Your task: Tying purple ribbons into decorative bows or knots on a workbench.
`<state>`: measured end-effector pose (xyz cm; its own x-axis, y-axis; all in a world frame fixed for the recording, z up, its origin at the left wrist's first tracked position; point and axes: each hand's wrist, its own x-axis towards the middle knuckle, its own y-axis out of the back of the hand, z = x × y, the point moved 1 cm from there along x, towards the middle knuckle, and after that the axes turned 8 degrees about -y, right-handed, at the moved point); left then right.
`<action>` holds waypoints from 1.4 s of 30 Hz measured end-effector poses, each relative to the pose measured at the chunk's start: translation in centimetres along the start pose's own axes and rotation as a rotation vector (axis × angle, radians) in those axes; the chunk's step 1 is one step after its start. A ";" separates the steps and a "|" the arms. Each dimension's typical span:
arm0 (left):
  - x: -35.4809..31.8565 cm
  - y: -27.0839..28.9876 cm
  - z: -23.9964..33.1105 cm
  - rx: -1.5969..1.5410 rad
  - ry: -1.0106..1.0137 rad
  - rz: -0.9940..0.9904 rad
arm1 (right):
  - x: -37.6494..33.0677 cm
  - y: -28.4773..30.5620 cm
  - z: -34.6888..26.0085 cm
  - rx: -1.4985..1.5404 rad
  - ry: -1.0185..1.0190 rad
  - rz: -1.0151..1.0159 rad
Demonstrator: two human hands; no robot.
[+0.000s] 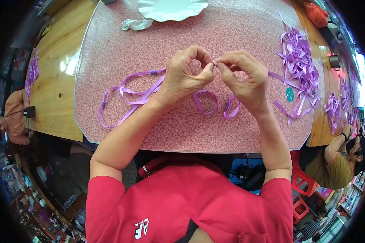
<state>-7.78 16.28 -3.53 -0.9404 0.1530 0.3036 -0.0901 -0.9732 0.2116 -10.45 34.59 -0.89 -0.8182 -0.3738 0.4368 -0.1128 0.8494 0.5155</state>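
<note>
Head view: our left hand (pixel 186 77) and right hand (pixel 243 77) meet above pink speckled mat (pixel 121 44), well clear of its surface. Thumb and forefinger of each pinched together on same small spot of purple ribbon (pixel 142 95); that pinch sits between the hands. Rest of ribbon trails in loops on mat below the wrists and off to our left. Loose ribbon pile (pixel 298 60) at right. We judge: keep pinch tight, ribbon flat, untwisted, tails free of pile.

2 hands (pixel 186 77); 1 plate (pixel 172 9); 1 ribbon pile (pixel 298 60).
</note>
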 end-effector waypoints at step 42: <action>0.1 -0.1 0.4 0.034 -0.235 0.018 | -1.2 -1.0 -0.7 0.343 -0.321 -0.047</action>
<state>-7.72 16.46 -3.17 -0.8390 0.1754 0.5151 -0.0590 -0.9704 0.2344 -8.93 33.89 -1.40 -0.9346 -0.3267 0.1409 -0.2895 0.9285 0.2325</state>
